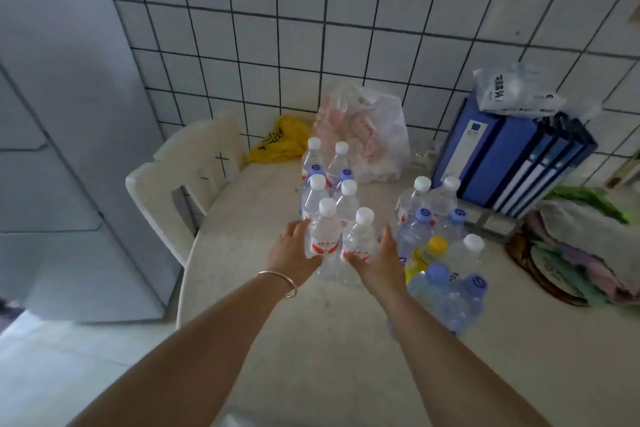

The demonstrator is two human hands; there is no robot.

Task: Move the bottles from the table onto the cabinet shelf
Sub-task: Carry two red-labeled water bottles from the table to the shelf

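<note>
Nearest to us, two bare forearms reach up from the bottom of the frame over the pale counter. The left hand, with a thin bangle on its wrist, lies with spread fingers against the left side of a white-capped bottle. The right hand is likewise spread, its palm against the right side of a second white-capped bottle. We cannot tell whether either hand has closed its grip; the two bottles stand upright, side by side, cupped between the palms at mid-frame.

Just behind this pair, further up the frame, we see a rear cluster of bottles with white and blue caps standing in two rows. To the right of the right hand stands a second group of bottles, and lower right of it a yellow-capped bottle with yellowish contents, a white-capped one beside it, and a blue-capped pack nearest us.

Behind the rear cluster, a translucent plastic bag leans at the tiled wall, with a yellow bag to its left. At upper right, blue binders stand with a white packet on top. Folded cloths lie at the right edge. A cream chair stands at the counter's left edge, and a grey cabinet fills the left of the frame.
</note>
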